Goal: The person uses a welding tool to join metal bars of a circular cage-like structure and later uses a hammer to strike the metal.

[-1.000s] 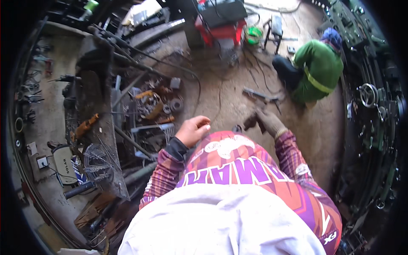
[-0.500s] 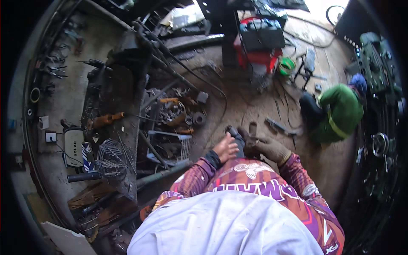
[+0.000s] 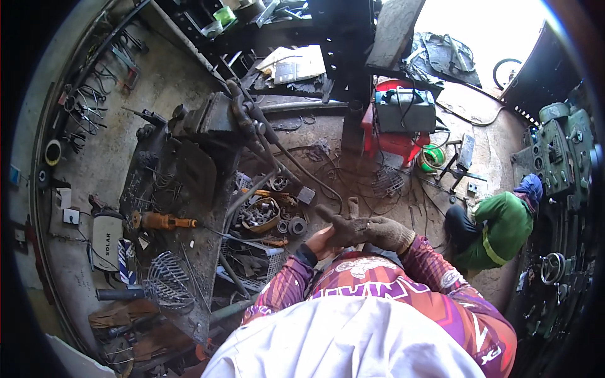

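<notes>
In front of my waist, my two hands meet. My left hand [image 3: 320, 242] is partly inside a dark knitted work glove [image 3: 343, 229]; bare skin shows at the wrist and lower hand, and the glove's fingers stand spread. My right hand [image 3: 389, 234] wears a matching brownish glove and has its fingers closed on the left glove's side. How far the left fingers reach inside is hidden. Just beyond my hands to the left lie ring-shaped metal parts [image 3: 297, 225] and a bin of loose hardware [image 3: 259, 214].
A workbench with a vise [image 3: 211, 116], an orange power tool [image 3: 165, 221] and a wire guard [image 3: 169, 280] stands left. A person in green [image 3: 504, 230] crouches at right beside a green lathe [image 3: 561, 151]. Ahead, a boxy machine [image 3: 405, 112] sits on a red stool [image 3: 372, 135]; cables cross the floor.
The left hand, bare before, has gone partly into the dark glove. Both hands have come together, and my view has tilted up, showing more of the room ahead.
</notes>
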Motion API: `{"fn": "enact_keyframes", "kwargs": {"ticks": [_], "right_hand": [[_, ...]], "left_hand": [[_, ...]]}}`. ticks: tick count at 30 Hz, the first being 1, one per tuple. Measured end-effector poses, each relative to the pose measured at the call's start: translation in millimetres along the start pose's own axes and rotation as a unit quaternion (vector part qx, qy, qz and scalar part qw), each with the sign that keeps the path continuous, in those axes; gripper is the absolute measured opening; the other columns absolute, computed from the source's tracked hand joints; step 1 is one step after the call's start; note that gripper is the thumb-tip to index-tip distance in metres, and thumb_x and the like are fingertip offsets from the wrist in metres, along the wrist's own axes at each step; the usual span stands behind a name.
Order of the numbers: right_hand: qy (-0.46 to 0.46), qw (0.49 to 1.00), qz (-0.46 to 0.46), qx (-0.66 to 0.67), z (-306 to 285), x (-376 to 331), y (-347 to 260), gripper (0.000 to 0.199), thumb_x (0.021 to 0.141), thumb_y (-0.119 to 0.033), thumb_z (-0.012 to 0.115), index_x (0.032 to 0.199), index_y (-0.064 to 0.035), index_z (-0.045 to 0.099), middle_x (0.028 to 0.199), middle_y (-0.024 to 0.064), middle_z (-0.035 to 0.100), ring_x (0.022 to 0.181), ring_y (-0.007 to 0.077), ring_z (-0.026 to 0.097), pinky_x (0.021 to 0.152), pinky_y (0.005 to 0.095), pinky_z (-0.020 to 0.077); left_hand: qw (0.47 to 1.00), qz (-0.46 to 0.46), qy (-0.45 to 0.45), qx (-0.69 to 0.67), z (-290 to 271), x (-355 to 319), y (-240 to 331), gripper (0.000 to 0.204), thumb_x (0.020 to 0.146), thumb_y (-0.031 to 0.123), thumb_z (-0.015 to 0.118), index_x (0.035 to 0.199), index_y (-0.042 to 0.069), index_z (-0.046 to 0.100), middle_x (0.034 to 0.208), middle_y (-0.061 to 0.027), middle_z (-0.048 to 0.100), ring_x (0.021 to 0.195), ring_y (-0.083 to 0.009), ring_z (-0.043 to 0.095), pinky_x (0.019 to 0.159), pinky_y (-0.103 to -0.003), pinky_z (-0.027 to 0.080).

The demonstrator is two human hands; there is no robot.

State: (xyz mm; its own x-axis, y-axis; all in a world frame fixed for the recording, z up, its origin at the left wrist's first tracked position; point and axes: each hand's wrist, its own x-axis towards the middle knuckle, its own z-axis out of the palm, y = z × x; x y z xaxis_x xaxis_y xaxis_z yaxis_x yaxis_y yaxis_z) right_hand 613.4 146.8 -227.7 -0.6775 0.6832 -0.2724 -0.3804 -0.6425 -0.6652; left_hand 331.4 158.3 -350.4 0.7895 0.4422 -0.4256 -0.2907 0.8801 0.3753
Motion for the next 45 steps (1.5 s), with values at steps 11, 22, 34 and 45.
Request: {"fn": "enact_keyframes", "kwargs": {"ticks": [11, 22, 34, 45], "right_hand": [[0.048, 0.609, -0.138, -0.779, -152.4, 168.9, -200.9, 0.035, 0.086, -0.027, 0.067, 0.116, -0.0087, 0.068, 0.111, 0.0205, 0.068, 0.102, 0.0368, 0.067, 0.089, 0.0433, 0.0545], [0.187, 0.97, -0.152, -0.02, -198.8, 515.0, -507.9, 0.069, 0.097, -0.05, 0.068, 0.142, -0.0023, 0.045, 0.128, 0.0273, 0.055, 0.114, 0.0421, 0.061, 0.098, 0.0489, 0.0553], [0.059, 0.969, -0.17, 0.171, -243.6, 629.5, -576.4, 0.031, 0.107, -0.035, 0.056, 0.11, -0.0037, 0.055, 0.089, 0.0093, 0.059, 0.073, 0.0198, 0.062, 0.059, 0.033, 0.0547], [-0.039, 0.963, -0.264, -0.041, -201.0, 554.0, -560.0, 0.015, 0.106, -0.021, 0.057, 0.105, -0.0067, 0.06, 0.081, -0.0003, 0.057, 0.066, 0.0106, 0.052, 0.06, 0.0274, 0.0426]], "left_hand": [[0.869, 0.247, 0.408, -0.129, -52.8, -101.3, -24.7, 0.033, 0.099, 0.008, 0.066, 0.131, 0.006, 0.061, 0.116, -0.0092, 0.071, 0.104, -0.0267, 0.071, 0.09, -0.045, 0.06], [0.58, -0.11, 0.785, 0.188, 18.9, -116.4, -185.3, 0.061, 0.083, 0.041, 0.081, 0.125, -0.002, 0.067, 0.119, -0.0214, 0.072, 0.111, -0.0369, 0.069, 0.094, -0.044, 0.053], [0.573, -0.174, 0.794, 0.102, 118.7, -19.6, -249.3, 0.066, 0.081, 0.049, 0.08, 0.126, 0.002, 0.066, 0.12, -0.0218, 0.072, 0.114, -0.0384, 0.068, 0.096, -0.045, 0.053], [0.613, -0.117, 0.77, 0.132, 92.6, -9.7, -227.8, 0.057, 0.083, 0.044, 0.078, 0.122, 0.004, 0.069, 0.114, -0.0188, 0.074, 0.109, -0.0357, 0.07, 0.092, -0.045, 0.054]]}}
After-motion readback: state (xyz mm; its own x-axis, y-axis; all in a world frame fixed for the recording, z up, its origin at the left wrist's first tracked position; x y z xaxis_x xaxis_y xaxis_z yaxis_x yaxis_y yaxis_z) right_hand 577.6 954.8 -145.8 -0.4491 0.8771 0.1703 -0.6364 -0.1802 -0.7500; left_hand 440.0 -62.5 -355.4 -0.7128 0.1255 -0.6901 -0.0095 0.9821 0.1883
